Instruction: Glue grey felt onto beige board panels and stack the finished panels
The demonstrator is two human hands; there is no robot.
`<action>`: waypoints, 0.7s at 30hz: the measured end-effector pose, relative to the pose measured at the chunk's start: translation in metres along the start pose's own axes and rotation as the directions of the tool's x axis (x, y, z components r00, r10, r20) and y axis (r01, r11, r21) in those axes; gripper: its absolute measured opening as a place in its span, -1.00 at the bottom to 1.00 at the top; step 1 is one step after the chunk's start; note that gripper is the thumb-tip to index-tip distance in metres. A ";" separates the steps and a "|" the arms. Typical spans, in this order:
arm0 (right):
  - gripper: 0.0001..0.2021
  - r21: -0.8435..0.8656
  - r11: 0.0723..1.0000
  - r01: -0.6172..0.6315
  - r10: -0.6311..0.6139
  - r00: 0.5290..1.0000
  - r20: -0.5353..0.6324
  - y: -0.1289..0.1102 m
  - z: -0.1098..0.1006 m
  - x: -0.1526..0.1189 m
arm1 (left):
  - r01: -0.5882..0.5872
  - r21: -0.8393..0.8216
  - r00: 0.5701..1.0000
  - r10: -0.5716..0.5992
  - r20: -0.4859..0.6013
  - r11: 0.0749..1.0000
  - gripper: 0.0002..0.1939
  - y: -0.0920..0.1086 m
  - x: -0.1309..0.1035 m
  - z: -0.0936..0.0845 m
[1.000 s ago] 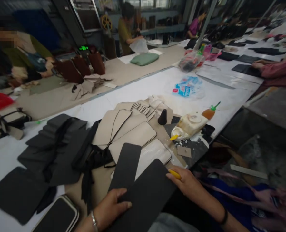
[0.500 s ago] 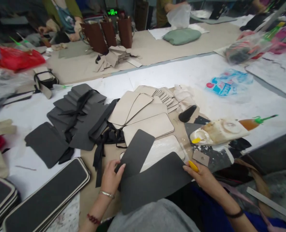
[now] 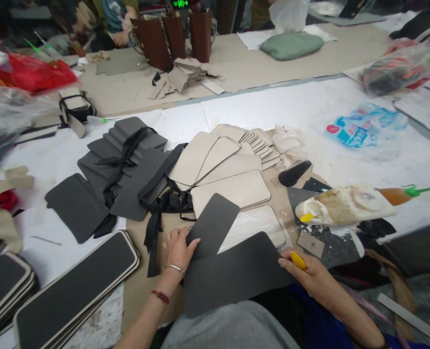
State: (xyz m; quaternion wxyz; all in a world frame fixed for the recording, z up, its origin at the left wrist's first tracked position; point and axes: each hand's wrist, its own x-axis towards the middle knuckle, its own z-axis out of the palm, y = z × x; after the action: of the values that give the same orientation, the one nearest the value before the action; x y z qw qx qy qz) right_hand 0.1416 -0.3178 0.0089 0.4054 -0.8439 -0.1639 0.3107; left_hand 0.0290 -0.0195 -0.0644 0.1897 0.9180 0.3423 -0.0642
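My left hand (image 3: 177, 251) grips the left edge of a small dark grey panel (image 3: 215, 224) with rounded corners, thumb on top and the other fingers along or under the edge. A larger dark grey panel (image 3: 236, 276) lies across my lap, overlapping the small one's lower end. At its right corner my right hand (image 3: 309, 271) is closed around a yellow-handled tool (image 3: 298, 261); the tool's working end is hidden. Fingers of that hand also touch the larger panel's corner. Just beyond are beige panels (image 3: 232, 186) and a plastic-wrapped panel (image 3: 253, 225).
Dark grey panels (image 3: 76, 206) with black ties lie left of centre. Stacked long panels (image 3: 80, 286) fill the near left. On the right are a glue container (image 3: 349, 206) with a yellow piece and a green-tipped bottle (image 3: 400, 195). Brown upright cases (image 3: 200, 36) stand across the table.
The whole view has shifted, so most things appear further right. My left hand has slid forward a little along the small panel's edge. My right hand still holds the yellow-handled tool.
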 end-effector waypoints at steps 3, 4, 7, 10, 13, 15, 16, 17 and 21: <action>-0.74 0.010 0.996 0.085 -0.085 0.996 0.005 -0.045 -0.018 0.002 | -0.122 -0.202 0.992 0.112 -0.062 0.972 -0.64 -0.013 0.005 0.006; -0.73 0.021 0.992 0.125 -0.125 0.992 -0.011 -0.060 -0.023 0.006 | -0.148 -0.280 0.988 0.129 -0.082 0.949 -0.65 -0.018 0.007 0.007; -0.72 0.063 0.955 0.290 -0.280 0.951 -0.127 -0.100 -0.032 0.030 | -0.125 -0.432 0.989 0.075 -0.130 0.893 -0.65 -0.036 0.007 0.007; -0.71 0.142 0.917 0.373 -0.319 0.899 -0.299 -0.126 -0.028 0.071 | -0.043 -0.483 0.985 -0.042 -0.164 0.874 -0.56 -0.051 -0.002 0.002; -0.68 0.116 0.943 0.313 -0.237 0.873 -0.426 -0.135 -0.014 0.117 | 0.064 -0.472 0.977 -0.151 -0.149 0.879 -0.39 -0.060 -0.023 -0.001; -0.68 -0.135 0.970 0.202 -0.241 0.867 -0.436 -0.129 -0.003 0.141 | 0.132 -0.455 0.968 -0.212 -0.131 0.881 -0.27 -0.063 -0.041 0.001; -0.69 -0.304 0.944 0.126 -0.246 0.884 -0.398 -0.123 0.004 0.150 | 0.159 -0.457 0.963 -0.239 -0.123 0.875 -0.23 -0.064 -0.049 0.004; -0.70 -0.464 0.884 0.055 -0.231 0.915 -0.332 -0.114 0.010 0.157 | 0.182 -0.469 0.957 -0.265 -0.117 0.864 -0.21 -0.064 -0.057 0.007; -0.70 -0.768 0.640 -0.023 -0.017 0.999 -0.044 -0.074 0.038 0.166 | 0.292 -0.586 0.918 -0.393 -0.049 0.756 -0.24 -0.060 -0.077 0.022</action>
State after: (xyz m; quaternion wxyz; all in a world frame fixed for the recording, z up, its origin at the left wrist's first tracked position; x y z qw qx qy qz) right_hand 0.2400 -0.1616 -0.0161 0.0127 -0.9435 -0.2694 0.1926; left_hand -0.0682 -0.0325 -0.0843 0.4092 0.7428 0.5230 0.0849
